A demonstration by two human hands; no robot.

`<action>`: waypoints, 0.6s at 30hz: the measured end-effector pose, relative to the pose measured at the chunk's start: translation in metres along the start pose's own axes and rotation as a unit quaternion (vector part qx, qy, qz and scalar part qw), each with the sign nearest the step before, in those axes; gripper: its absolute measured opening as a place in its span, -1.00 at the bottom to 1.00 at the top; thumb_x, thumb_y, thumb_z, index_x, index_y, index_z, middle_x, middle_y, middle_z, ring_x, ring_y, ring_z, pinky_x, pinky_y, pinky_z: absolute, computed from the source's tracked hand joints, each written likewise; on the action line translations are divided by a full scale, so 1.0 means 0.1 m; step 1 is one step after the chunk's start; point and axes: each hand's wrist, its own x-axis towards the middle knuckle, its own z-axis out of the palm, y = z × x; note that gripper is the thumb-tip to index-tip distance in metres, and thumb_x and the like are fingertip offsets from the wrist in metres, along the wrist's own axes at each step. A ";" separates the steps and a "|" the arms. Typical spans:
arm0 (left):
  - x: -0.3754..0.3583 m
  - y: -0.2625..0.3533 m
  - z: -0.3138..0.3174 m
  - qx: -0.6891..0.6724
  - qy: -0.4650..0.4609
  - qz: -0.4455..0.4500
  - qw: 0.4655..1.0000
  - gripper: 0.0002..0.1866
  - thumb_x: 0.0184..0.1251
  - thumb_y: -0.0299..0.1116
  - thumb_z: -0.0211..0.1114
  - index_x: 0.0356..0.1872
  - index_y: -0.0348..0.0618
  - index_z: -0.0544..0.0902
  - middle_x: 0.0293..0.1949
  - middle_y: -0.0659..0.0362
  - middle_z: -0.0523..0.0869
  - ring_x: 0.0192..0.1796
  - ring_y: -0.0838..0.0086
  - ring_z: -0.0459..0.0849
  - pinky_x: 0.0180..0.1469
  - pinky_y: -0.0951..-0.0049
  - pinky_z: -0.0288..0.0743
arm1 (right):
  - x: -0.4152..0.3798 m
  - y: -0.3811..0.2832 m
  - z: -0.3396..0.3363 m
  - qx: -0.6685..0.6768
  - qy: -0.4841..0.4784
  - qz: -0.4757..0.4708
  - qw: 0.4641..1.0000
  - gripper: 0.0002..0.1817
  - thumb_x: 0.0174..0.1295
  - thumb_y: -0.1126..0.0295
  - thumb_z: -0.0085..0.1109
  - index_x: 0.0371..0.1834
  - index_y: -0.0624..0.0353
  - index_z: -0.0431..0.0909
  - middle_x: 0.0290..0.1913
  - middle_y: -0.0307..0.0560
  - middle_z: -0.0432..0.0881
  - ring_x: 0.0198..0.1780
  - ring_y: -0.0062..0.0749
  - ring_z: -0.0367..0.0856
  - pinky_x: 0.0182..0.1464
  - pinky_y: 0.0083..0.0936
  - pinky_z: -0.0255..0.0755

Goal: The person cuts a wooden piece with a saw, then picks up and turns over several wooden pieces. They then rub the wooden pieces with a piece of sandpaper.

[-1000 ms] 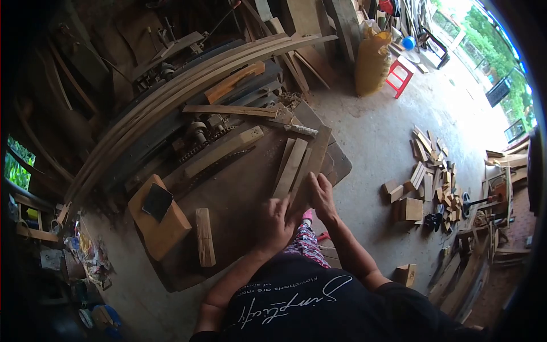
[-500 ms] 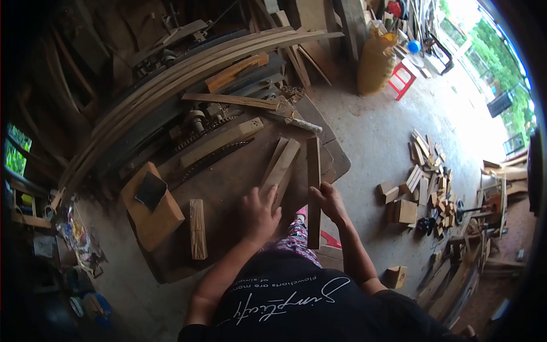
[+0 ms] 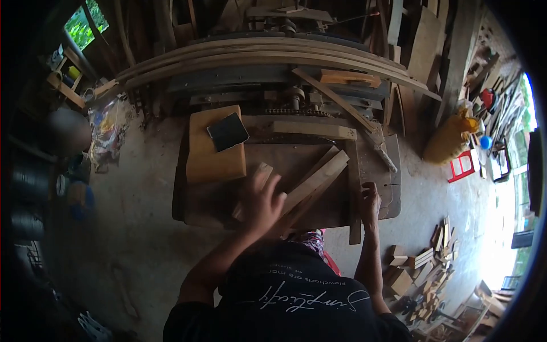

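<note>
My left hand [image 3: 263, 206] is over a short wood piece [image 3: 263, 174] on the worktable [image 3: 273, 153]; its fingers are apart and partly blurred. Two longer wood pieces [image 3: 319, 178] lie slanted, partly crossed, just right of that hand. My right hand [image 3: 370, 199] has curled fingers beside a long upright-lying strip [image 3: 354, 188] that overhangs the table's near edge. Whether those fingers touch the strip or pinch something small is unclear. A yellowish wood block [image 3: 215, 165] with a dark square sheet [image 3: 228, 132] on top lies at the table's left.
Long boards [image 3: 262, 56] span the machine behind the table. A thick wood bar [image 3: 310, 130] lies near a chain. Wood offcuts [image 3: 424, 268] are piled on the floor at right, below a red stool [image 3: 462, 165] and a yellow sack [image 3: 447, 139].
The view has turned toward the table's left side. My left hand has moved from the slanted pieces to the short piece. My right hand no longer wraps round the long strip.
</note>
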 end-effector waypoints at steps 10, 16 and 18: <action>0.64 -1.81 0.18 0.015 0.096 -0.003 0.995 -0.65 0.19 -0.36 0.32 0.01 -0.12 0.52 0.04 0.05 0.48 0.12 0.10 0.44 0.14 0.22 0.33 | -0.08 0.01 0.04 -0.037 0.024 -0.024 0.999 -0.72 0.16 0.28 0.20 -0.16 0.22 0.48 -0.19 0.13 0.51 -0.13 0.00 0.54 -0.10 -0.21 0.42; 0.86 -1.65 -0.18 -0.085 0.053 -0.001 0.995 -0.63 0.11 -0.34 0.41 -0.09 -0.23 0.53 -0.04 0.05 0.47 0.07 0.16 0.47 0.09 0.29 0.37 | -0.22 -0.13 0.00 -0.047 0.083 -0.083 0.992 -0.71 0.12 0.38 0.25 -0.12 0.21 0.47 -0.09 0.16 0.41 -0.16 0.04 0.52 -0.10 -0.18 0.41; 0.84 -1.59 -0.16 -0.042 0.050 -0.020 0.998 -0.57 0.04 -0.28 0.47 -0.10 -0.25 0.55 -0.06 0.05 0.48 0.04 0.14 0.49 0.10 0.28 0.36 | -0.34 -0.32 -0.10 0.014 0.073 -0.037 0.997 -0.70 0.10 0.41 0.26 -0.10 0.20 0.49 -0.09 0.14 0.41 -0.12 0.04 0.50 -0.09 -0.19 0.41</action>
